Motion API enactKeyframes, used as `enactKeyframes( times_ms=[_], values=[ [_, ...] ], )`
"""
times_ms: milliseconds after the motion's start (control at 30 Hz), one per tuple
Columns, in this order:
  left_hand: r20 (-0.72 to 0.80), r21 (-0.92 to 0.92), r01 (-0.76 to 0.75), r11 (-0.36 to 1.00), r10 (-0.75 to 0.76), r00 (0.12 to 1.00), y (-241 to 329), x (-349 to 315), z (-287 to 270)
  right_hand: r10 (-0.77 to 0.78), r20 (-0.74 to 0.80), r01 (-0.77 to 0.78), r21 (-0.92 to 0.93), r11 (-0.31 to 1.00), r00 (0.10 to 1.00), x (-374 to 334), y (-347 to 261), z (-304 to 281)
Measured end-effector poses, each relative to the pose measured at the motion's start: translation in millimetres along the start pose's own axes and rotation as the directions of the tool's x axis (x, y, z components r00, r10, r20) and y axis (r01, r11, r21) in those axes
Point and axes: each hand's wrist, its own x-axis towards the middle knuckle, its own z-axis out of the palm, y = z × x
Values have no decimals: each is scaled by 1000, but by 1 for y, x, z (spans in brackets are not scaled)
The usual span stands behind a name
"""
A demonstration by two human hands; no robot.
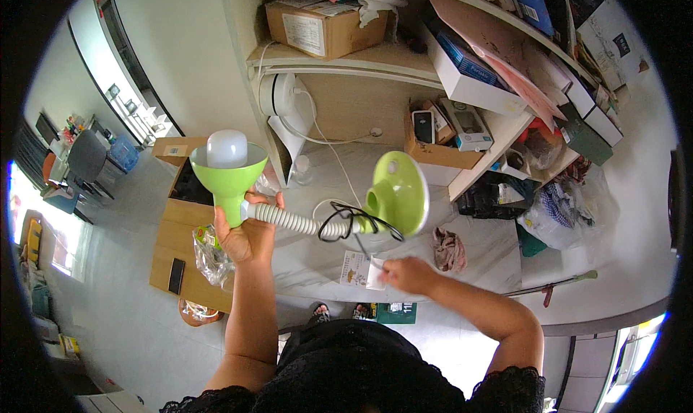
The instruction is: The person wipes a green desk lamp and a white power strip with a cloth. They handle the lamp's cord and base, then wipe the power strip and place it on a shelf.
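My left hand (pixel 247 241) is wrapped round the narrow neck of a green desk lamp (pixel 229 189), just below its shade. A white bulb (pixel 227 150) sits in the shade, which faces up. The pale ribbed flexible stem (pixel 292 219) runs right to the round green base (pixel 406 196), tilted on its side above the marbled table. A looped black cord (pixel 345 212) hangs round the stem beside the base. My right hand (pixel 409 274), slightly blurred, is closed at the cord's lower end, over a printed card (pixel 354 268).
A crumpled pink cloth (pixel 449 249) lies on the marbled table (pixel 480 247). Behind stand shelves with a cardboard box (pixel 328 29) and a smaller box of gadgets (pixel 440 152). On the left, a wooden surface (pixel 170 229) bears a phone (pixel 176 276) and a clear plastic bag (pixel 211 261).
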Motion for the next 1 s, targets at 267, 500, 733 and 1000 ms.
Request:
enactKeyframes(
  times_ms=[267, 500, 733, 1000],
  values=[
    [126, 560, -14, 829, -69, 990, -22, 9, -12, -595, -286, 307, -647, 698, 751, -37, -53, -39],
    [191, 438, 279, 855, -392, 900, -29, 20, -5, -621, -595, 411, -465, 784, 511, -1, -17, -96],
    [205, 279, 555, 784, -613, 763, -48, 40, -40, -180, -682, 520, 332, 787, 709, 51, -32, -86],
    [150, 453, 604, 656, -723, 674, -91, 80, -3, -17, -515, 514, 857, -41, 857, 157, 22, -23]
  ],
)
